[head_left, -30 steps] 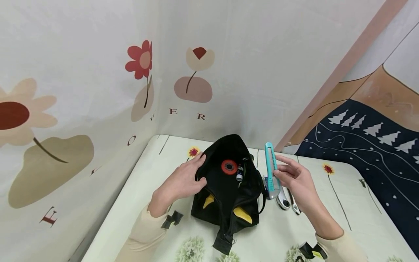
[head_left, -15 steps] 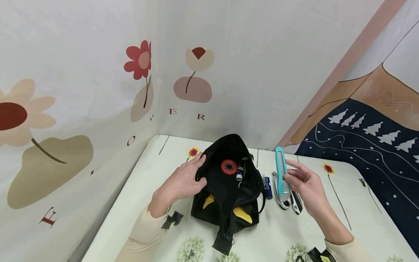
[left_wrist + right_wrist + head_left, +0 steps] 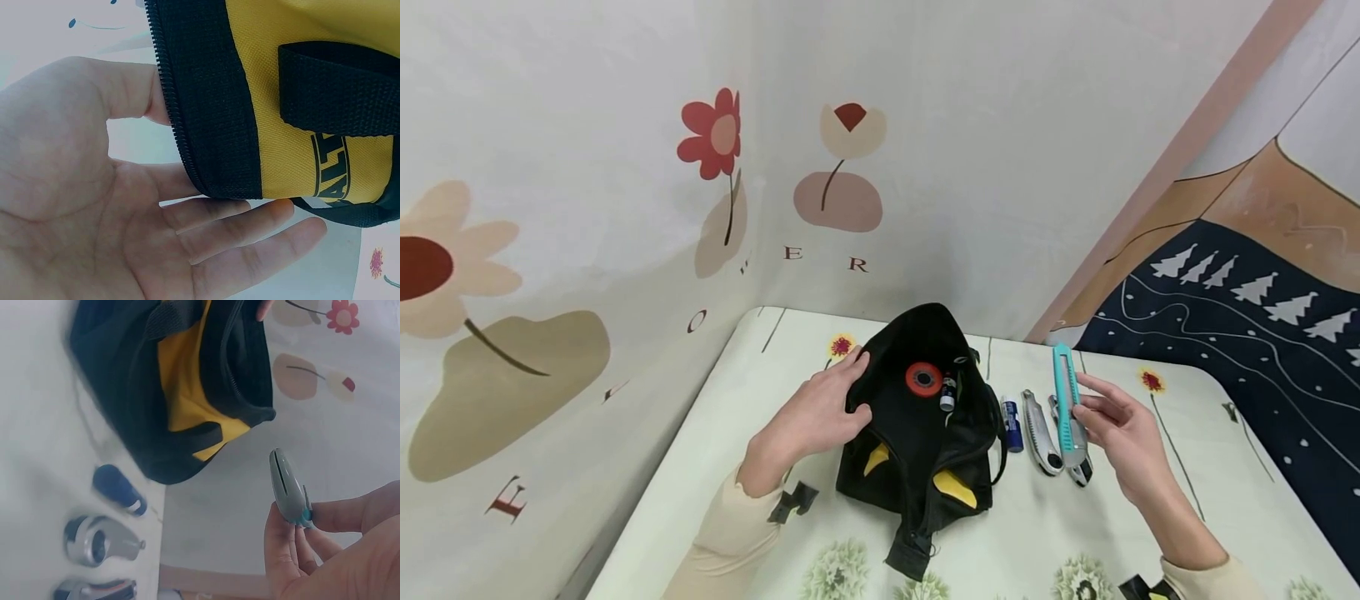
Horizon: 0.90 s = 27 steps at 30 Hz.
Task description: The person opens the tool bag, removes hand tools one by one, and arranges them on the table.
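Note:
A black and yellow fabric bag (image 3: 917, 454) with a zippered mouth stands gaping on the table. My left hand (image 3: 816, 408) pinches its left rim, thumb inside the mouth and fingers along the outer wall. Inside the bag lie a red disc (image 3: 914, 380) with a dark centre and a small battery (image 3: 947, 398). My right hand (image 3: 1123, 429) holds a teal box cutter (image 3: 1063, 400) upright between thumb and fingertips, to the right of the bag. In the right wrist view its grey end (image 3: 287, 487) faces the camera.
Right of the bag, a blue battery (image 3: 1012, 427), a silver box cutter (image 3: 1042, 433) and another box cutter (image 3: 1082, 473), partly hidden behind the teal one, lie in a row on the flower-print table cover (image 3: 1022, 533). Printed cloth walls (image 3: 1000, 167) rise behind.
My right hand has carried the teal box cutter rightward, away from the bag, uncovering the blue battery and silver box cutter. My left hand stays at the bag's rim.

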Motion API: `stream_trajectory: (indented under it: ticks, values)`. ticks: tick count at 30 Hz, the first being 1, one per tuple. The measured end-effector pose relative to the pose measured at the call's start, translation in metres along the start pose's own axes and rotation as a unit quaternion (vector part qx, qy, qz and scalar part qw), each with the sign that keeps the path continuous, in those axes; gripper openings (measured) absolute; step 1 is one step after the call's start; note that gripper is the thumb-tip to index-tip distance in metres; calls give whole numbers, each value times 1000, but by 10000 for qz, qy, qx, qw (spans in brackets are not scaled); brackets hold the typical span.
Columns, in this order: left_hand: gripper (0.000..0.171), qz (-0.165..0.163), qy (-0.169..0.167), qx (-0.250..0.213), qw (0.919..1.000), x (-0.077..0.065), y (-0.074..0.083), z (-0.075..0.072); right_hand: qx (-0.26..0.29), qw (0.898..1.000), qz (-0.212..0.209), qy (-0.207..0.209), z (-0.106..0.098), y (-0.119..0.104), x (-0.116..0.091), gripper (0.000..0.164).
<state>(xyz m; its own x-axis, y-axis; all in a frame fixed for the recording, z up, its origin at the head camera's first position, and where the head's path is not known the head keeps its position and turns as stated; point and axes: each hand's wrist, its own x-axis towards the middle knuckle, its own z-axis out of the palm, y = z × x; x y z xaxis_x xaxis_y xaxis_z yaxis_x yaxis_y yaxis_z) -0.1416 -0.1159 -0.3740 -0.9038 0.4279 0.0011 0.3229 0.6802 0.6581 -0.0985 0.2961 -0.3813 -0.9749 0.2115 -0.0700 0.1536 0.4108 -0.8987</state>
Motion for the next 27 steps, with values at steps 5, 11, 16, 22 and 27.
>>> stream_trajectory:
  ticks: [5, 11, 16, 22, 27]
  values:
    - [76, -2, -1, -10, 10000, 0, 0, -1, -117, 9999, 30, 86, -3, 8, 1, 57]
    - [76, 9, 5, -12, 10000, 0, 0, -1, -349, 9988, 203, 277, -10, 22, 6, 57]
    - [76, 20, 3, -34, 10000, 0, 1, -1, -408, 9981, 303, 357, -16, 31, 8, 57]
    - [76, 30, 19, -30, 10000, 0, 1, -1, -555, 9963, 450, 478, -24, 40, 11, 57]
    - [76, 34, -7, -75, 10000, 0, 0, -1, -729, 9943, 564, 532, -30, 47, 14, 56]
